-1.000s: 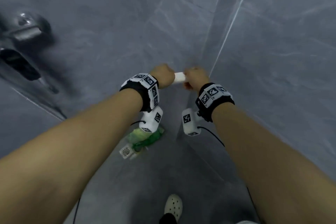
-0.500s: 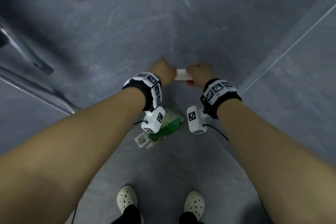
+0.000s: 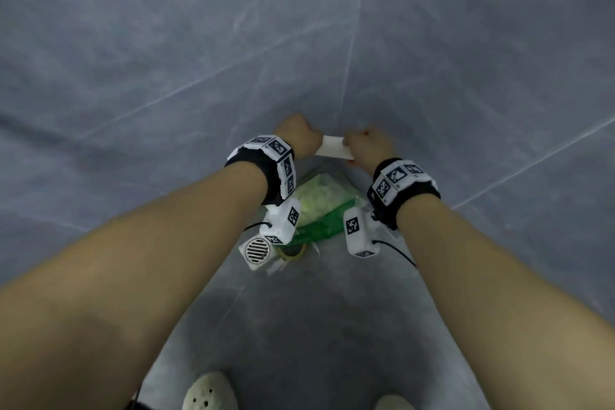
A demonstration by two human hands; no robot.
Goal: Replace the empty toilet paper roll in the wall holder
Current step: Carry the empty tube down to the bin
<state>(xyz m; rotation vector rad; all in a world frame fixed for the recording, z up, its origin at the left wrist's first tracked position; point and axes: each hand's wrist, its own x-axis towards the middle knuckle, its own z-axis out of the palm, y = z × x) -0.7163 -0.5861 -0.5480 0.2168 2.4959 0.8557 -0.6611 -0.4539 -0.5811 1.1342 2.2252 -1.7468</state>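
A small white tube, the toilet paper roll (image 3: 332,147), is held level between both fists in front of the grey tiled wall. My left hand (image 3: 298,135) is closed on its left end and my right hand (image 3: 367,146) on its right end. Only the middle of the tube shows between them. Both wrists wear black bands with white marker blocks. The wall holder is not in view.
Below the hands, a green bag of rubbish (image 3: 321,206) sits on the floor in the corner. A round metal floor drain (image 3: 257,249) lies beside it. Two pale clogs (image 3: 209,393) stand at the bottom edge. Grey walls (image 3: 166,60) close in left and right.
The view has swung right and down: the dark fixtures at the left have left the frame. Both hands stay closed on the white tube, which now tilts down slightly to the right.
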